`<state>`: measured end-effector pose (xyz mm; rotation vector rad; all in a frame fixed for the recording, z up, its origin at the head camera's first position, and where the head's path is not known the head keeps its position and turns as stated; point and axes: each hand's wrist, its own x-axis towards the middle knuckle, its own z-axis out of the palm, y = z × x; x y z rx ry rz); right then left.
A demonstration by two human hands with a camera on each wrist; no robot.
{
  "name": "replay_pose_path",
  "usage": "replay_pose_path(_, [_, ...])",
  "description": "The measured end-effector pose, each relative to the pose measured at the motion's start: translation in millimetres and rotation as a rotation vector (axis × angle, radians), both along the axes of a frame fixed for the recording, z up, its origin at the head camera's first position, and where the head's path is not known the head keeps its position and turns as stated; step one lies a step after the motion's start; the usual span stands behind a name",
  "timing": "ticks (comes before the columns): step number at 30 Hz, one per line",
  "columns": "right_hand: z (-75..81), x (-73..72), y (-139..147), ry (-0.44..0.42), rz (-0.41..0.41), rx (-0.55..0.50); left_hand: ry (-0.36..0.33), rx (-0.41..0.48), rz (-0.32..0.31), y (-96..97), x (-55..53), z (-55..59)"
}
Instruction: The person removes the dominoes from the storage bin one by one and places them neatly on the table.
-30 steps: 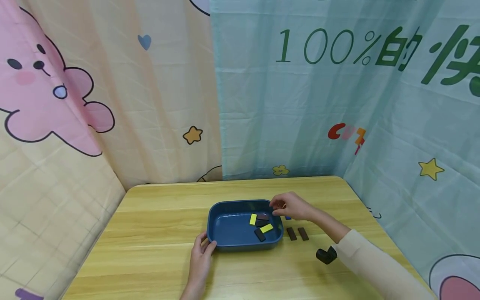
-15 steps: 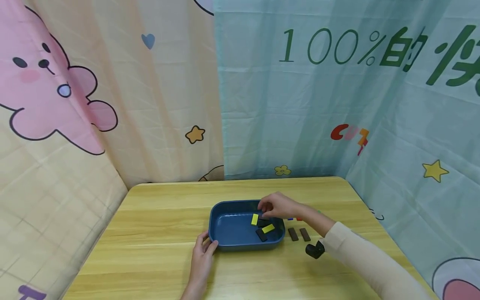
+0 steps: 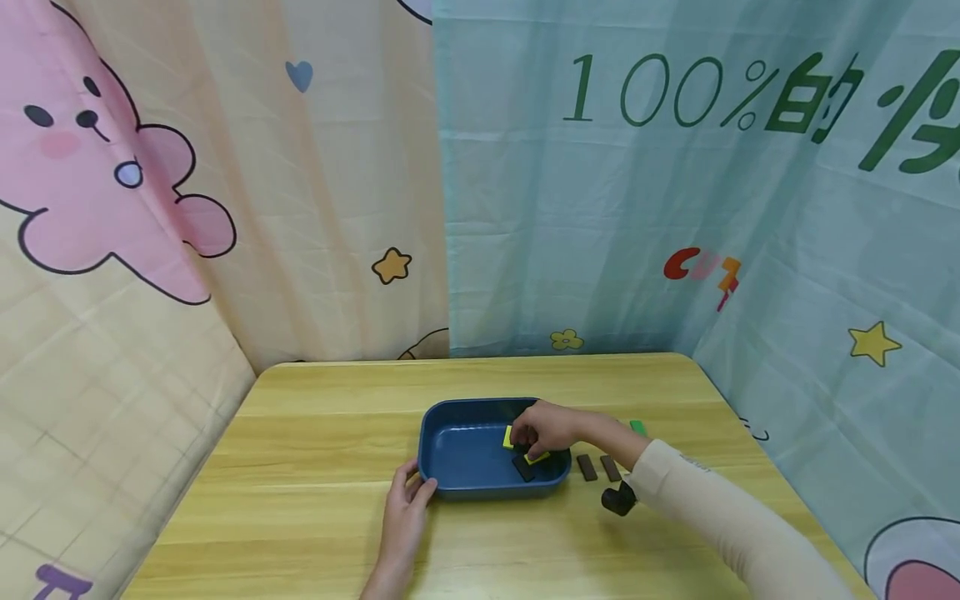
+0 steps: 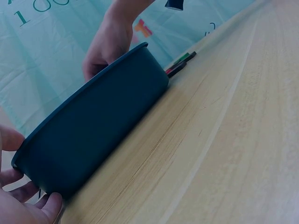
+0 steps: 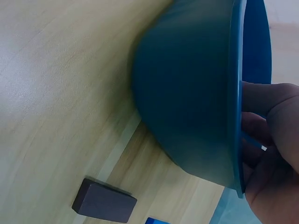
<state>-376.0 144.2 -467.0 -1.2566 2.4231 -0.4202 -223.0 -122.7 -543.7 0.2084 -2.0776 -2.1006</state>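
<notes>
a: what was the biggest thing there?

b: the wooden table (image 3: 262, 500). near its middle stood the blue tub (image 3: 491, 495), upright, flat on its base.

a: and the hands?

b: the left hand (image 3: 403, 515) had its fingers and thumb cupped round the tub's near left corner. the right hand (image 3: 550, 427) reached in over the right end, its fingers bent down inside.

a: was the right one pinching anything?

b: i couldn't tell. its fingers were curled and only slightly parted, but the tub's wall and the knuckles hid what lay between the tips.

a: where were the small pieces?

b: in the tub's right half were two yellow blocks (image 3: 507, 438), partly covered by those fingers, and a black block (image 3: 522, 468) nearer the front wall. on the table, just right of the tub, two brown blocks (image 3: 587, 467) lay side by side, apart. farther back a green block (image 3: 638, 427) showed, and the right wrist view caught the edge of a blue block (image 5: 156, 221).

a: so which step was it?

b: handling blocks inside the tub, i judged, while the other hand steadied it. the next move seemed to call for care at the fingertips: a clean pinch on one block, or a gentle release if one was held, without nudging its neighbours.
</notes>
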Motion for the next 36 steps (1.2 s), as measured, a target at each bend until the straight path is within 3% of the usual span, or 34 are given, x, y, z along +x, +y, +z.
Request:
replay_pose_path(8, [-7.2,4.7,-7.0,0.086,0.068,0.058,-0.006,0.004,0.005,1.5,2.7,0.7])
replay_pose_path(18, [-14.1,8.2,-10.8,0.175,0.064,0.06,-0.002,0.004,-0.006,0.8,0.4,-1.0])
replay_pose_path(27, [-14.7,7.9,-9.9,0.176,0.036,0.02,-0.004,0.001,-0.004,0.7,1.6,1.4])
replay_pose_path(36, [-13.4,9.0,-12.9,0.176,0.049,0.088,-0.031,-0.003,0.001,1.2,3.3,2.3])
